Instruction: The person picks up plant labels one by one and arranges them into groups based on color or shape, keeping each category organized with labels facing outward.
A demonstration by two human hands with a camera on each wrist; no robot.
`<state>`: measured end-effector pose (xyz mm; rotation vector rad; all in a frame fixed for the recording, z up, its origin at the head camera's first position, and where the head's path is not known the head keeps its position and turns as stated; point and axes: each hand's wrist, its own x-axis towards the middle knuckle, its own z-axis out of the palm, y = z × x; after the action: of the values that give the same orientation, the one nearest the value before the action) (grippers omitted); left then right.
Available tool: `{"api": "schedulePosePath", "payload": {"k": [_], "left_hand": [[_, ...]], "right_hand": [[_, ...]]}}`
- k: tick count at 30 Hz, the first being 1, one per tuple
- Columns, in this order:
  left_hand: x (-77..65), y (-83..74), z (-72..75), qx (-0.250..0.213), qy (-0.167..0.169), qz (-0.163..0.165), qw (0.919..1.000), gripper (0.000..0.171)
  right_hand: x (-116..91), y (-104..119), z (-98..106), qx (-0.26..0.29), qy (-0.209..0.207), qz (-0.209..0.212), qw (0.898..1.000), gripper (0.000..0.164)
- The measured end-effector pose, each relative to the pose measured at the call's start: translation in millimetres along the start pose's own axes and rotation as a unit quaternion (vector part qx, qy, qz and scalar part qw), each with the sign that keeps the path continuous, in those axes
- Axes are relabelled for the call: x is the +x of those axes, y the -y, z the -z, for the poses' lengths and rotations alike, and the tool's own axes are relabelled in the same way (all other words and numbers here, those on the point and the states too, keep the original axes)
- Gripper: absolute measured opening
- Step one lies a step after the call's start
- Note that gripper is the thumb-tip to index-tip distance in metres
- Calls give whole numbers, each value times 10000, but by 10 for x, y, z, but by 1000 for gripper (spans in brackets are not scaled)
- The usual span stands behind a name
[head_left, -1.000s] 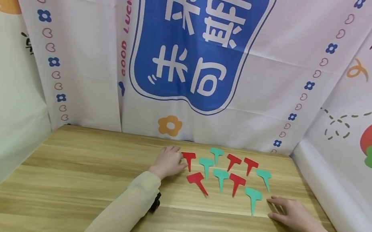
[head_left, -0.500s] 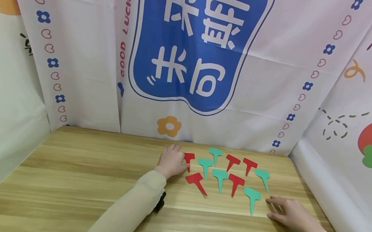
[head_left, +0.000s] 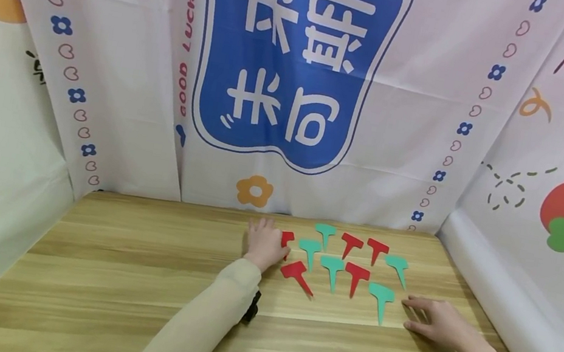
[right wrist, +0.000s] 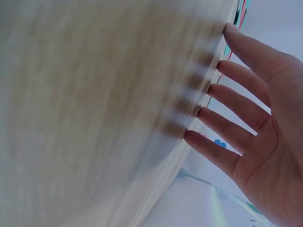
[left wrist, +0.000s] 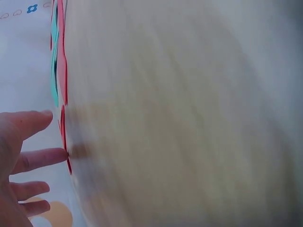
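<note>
Several flat T-shaped plant labels, red and teal, lie on the wooden table. My left hand (head_left: pixel 266 245) is at the leftmost red label (head_left: pixel 287 239) and hides part of it. In the left wrist view, one fingertip (left wrist: pixel 62 154) touches that red label (left wrist: pixel 62 125), while the thumb and other fingers stand apart from it. My right hand (head_left: pixel 443 326) rests its fingertips on the table, right of the nearest teal label (head_left: pixel 381 297). In the right wrist view its fingers (right wrist: pixel 241 101) are spread and hold nothing.
Other labels lie close together, among them a teal label (head_left: pixel 332 267), a red label (head_left: pixel 299 273) and another red label (head_left: pixel 357 273). Behind the wooden table (head_left: pixel 133 275) hangs a printed white cloth (head_left: pixel 405 134). A white roll of cloth (head_left: pixel 506 298) runs along the right edge.
My left hand has shifted slightly to the right, covering more of the leftmost red label. The right hand has stayed in place; the head view has turned slightly.
</note>
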<state>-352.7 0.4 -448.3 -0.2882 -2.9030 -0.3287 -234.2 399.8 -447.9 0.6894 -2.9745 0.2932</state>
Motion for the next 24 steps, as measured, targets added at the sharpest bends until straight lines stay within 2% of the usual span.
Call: {"api": "schedulePosePath", "payload": {"k": [9, 24], "left_hand": [[22, -81, -90, -80, -13, 615, 9981, 27], [44, -173, -107, -11, 87, 1081, 9941, 18]], "right_hand": [[-8, -12, 8, -64, -33, 13, 10000, 48], [-6, -2, -12, -102, -183, 97, 9997, 49]]}}
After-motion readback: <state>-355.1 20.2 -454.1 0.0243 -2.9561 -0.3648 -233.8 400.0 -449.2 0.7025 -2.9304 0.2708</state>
